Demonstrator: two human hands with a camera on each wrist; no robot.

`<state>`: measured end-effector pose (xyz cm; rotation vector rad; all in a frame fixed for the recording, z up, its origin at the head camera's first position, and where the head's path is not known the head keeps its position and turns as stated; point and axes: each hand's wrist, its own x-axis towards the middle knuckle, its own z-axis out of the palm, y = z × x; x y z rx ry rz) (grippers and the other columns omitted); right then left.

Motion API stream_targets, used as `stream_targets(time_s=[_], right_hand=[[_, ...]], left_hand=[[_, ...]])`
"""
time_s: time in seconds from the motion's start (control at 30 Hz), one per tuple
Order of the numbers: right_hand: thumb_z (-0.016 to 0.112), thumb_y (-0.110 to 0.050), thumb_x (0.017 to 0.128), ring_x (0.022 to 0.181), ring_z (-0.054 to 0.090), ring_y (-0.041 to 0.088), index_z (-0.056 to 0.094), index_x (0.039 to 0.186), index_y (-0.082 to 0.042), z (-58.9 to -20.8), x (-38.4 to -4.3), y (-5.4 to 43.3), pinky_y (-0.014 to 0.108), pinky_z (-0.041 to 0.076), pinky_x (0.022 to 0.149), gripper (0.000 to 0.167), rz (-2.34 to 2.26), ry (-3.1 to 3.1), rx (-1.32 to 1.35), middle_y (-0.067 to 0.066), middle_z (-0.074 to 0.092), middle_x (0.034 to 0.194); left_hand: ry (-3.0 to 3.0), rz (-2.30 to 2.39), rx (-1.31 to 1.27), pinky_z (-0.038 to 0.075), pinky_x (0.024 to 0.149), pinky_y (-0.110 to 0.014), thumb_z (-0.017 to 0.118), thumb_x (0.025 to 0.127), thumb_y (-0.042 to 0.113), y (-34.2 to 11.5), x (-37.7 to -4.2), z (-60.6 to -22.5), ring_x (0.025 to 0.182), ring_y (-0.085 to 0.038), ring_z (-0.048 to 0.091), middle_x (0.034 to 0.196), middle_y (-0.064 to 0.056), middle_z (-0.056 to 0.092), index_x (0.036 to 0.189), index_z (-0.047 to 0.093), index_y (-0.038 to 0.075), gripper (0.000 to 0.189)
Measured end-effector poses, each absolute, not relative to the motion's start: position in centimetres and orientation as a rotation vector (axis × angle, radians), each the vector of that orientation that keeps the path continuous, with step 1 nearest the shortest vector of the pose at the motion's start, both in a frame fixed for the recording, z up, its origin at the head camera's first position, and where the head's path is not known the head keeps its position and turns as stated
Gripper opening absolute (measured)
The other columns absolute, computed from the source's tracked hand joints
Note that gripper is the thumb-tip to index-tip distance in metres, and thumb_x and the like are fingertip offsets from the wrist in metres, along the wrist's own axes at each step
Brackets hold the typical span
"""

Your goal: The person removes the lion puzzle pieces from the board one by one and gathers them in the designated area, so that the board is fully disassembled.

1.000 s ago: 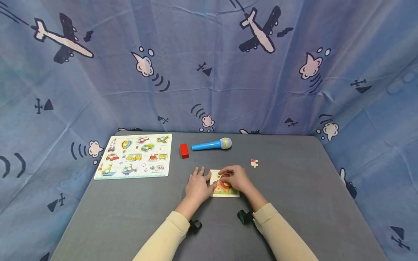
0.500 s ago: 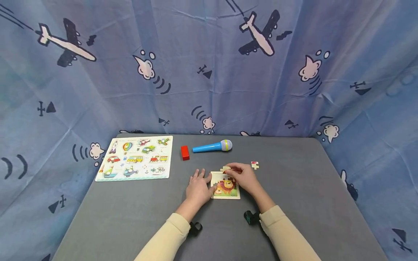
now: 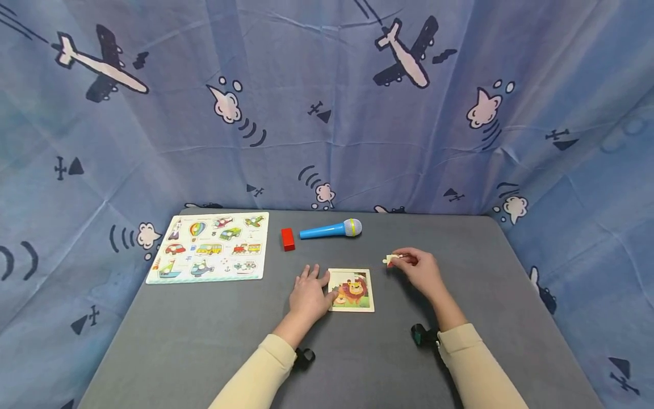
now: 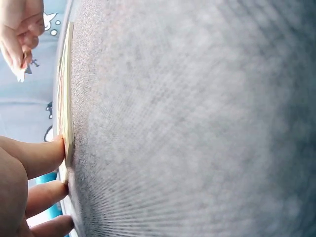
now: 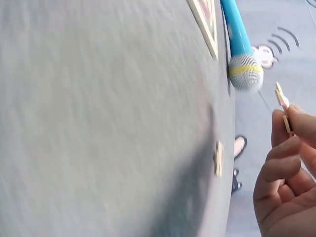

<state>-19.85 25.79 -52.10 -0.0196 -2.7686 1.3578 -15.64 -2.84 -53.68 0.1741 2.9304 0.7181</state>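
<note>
Puzzle piece is pinched between thumb and fingers of the right hand, raised above the table to the right of the tray; the other fingers of that hand curl inward. In the right wrist view a second piece lies on the table below.

The square tray, with its lion picture, lies flat about midway between the table's left and right edges. A pale patch shows toward its far left corner. The left hand is spread with fingers extended, gripping nothing; its thumb rests on the tray's left edge.

Near the table's far edge lies a blue toy microphone, its grey head toward the right edge. A red block sits just beside its handle end. A large picture board takes up the far left corner. A blue printed curtain hangs behind the far edge.
</note>
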Motion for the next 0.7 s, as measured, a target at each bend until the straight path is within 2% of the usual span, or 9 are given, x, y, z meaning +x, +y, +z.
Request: stream_targets(time_s=[0.33,0.7], right_hand=[[0.069,-0.037,0.097,0.075,0.060,0.016,0.071,0.122,-0.007,-52.5,-20.4,30.1,0.028,0.048,0.061,0.039,1.264,-2.861,-0.191,0.013,0.074,0.099],[0.067,-0.028,0.098,0.082,0.063,0.020,0.071,0.120,0.000,-53.4,-22.3,32.3,0.027,0.046,0.065,0.036,1.143,-2.939,-0.269,0.020,0.073,0.103]], left_hand=[[2.927,0.713,0.201,0.030,0.121,-0.052,0.073,0.091,0.042,-2.7,-15.4,-53.8,0.152,-0.033,0.030,0.157,-0.013,0.044,0.143,0.060,0.018,0.058],[2.949,0.708,0.205,0.030,0.121,-0.052,0.073,0.091,0.042,-2.8,-15.7,-53.8,0.152,-0.033,0.030,0.157,-0.012,0.044,0.143,0.060,0.018,0.058]])
